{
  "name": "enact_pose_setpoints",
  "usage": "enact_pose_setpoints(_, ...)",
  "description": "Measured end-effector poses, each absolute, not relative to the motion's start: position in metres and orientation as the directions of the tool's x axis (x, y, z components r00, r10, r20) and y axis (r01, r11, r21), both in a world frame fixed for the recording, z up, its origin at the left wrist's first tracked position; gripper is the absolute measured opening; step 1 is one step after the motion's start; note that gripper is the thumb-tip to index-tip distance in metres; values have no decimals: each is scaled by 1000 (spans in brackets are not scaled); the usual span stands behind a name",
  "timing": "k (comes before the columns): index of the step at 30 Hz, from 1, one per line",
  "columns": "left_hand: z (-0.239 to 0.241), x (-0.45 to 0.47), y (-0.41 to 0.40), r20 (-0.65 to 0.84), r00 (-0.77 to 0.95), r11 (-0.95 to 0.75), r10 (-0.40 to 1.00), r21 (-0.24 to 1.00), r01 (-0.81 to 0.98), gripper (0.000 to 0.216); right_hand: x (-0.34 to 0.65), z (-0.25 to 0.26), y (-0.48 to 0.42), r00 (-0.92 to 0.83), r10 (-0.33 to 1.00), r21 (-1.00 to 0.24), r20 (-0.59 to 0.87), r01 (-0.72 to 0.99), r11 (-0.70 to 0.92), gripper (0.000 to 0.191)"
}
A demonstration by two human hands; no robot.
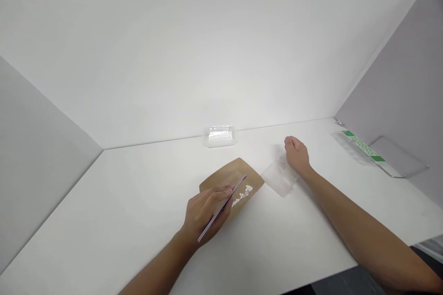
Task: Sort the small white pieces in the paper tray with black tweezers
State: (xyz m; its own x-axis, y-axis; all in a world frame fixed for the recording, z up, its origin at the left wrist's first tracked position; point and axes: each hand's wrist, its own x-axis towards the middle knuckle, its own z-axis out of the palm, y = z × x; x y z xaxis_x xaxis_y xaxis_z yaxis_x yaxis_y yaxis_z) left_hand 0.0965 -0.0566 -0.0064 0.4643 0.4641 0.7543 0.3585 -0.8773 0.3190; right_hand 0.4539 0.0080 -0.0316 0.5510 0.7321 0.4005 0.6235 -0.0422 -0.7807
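Left grip (207, 207): I'm pinching one slim purple-and-white striped strip (214, 218) over one brown tray (238, 166); right grip (298, 156) curling at one clear bag (280, 179), can't tell whether pinching.

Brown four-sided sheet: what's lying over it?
Small white irregular pieces show over the brown sheet, beside a thin purple-and-white striped strip at the bare left hand. Whatever the hand covers can't be seen.

- Looks out from the person's head, high over the white desk (138, 193), in one wide view.
- Faces forward and down, with the left hand (207, 209) and right hand (297, 154) below center.
- Sits near enough for both forearms (356, 221), far enough for the back wall (207, 55) and side panels (408, 73).
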Motion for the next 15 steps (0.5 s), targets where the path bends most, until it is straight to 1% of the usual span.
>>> enact_pose_setpoints(5,-6,96,-57,757,477,-885,447,295,360,32,472,-19,3,625,581,-775,522,632,16,40)
enact_pose_setpoints(7,-5,96,-57,758,488,-892,433,285,350,32,477,-18,4,611,611,-776,504,631,9,39)
enact_pose_setpoints(11,-7,97,-56,766,498,-905,407,264,334,34,472,-26,10,530,748,-753,399,655,-62,38)
enact_pose_setpoints(15,-10,97,-54,783,493,-917,378,241,319,34,459,-35,10,499,784,-734,370,674,-83,39)
